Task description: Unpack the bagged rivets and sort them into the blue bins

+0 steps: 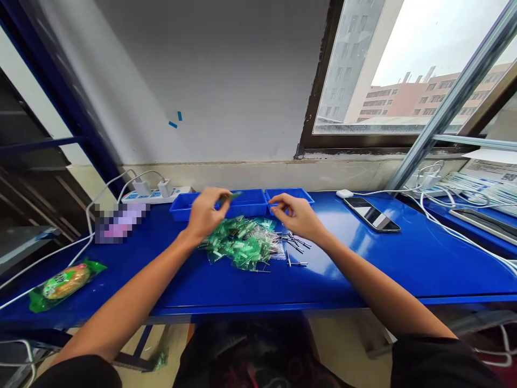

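My left hand (208,213) is raised over the front edge of the long blue tray (177,210), its fingers closed on a small green plastic packet (234,195) that is slightly blurred. My right hand (297,213) hovers in front of the smaller blue tray (288,192), thumb and fingers pinched together. Whatever may be between those fingertips is too small to make out. Below and between both hands lies a heap of green plastic packets (238,245), with clear ones at its right side. Several loose metal pop rivets (297,263) are scattered beside the heap, under my right hand.
On the blue table (355,269) a phone (371,214) lies at the right, near a white charging cable. A wrapped bread roll (67,281) is at the far left. A power strip (161,195) with plugged chargers stands along the wall. Papers (484,188) and more cables are at the right.
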A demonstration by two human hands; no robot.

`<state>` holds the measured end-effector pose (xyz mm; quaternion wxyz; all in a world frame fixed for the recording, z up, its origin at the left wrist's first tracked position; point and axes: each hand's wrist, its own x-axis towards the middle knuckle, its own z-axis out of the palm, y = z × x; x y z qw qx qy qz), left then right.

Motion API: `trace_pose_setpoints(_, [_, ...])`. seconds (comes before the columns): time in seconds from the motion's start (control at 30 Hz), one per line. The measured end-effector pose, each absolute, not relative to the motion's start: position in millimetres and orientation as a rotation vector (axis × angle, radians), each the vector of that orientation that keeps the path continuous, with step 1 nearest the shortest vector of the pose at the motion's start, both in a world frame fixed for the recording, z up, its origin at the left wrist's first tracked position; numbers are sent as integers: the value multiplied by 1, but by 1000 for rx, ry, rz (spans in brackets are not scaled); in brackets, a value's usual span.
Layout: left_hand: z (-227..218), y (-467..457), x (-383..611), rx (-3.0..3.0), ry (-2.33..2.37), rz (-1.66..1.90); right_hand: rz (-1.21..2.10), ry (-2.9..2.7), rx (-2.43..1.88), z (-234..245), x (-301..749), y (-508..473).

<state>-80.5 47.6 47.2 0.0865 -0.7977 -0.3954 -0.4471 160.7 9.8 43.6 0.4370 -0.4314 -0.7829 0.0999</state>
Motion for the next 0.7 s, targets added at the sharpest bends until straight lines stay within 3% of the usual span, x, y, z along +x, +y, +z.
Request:
trace_pose_setpoints(0.13, [46,81,-126,-1941,-1409,-1314,0,-2113,-1353,42,190,25])
trace_pose_setpoints(0.33, [30,97,-150,-1917,-1673,-1059,-25,-2332,-1678,28,198,35])
trace_pose_setpoints(0.5, [34,81,-117,-2178,-1414,-1050,-22,-2411,-1748,23,195,31])
trace_pose_setpoints(0.7, [29,44,-67,-2787,-937,-743,-80,-2472,-1773,15,191,33])
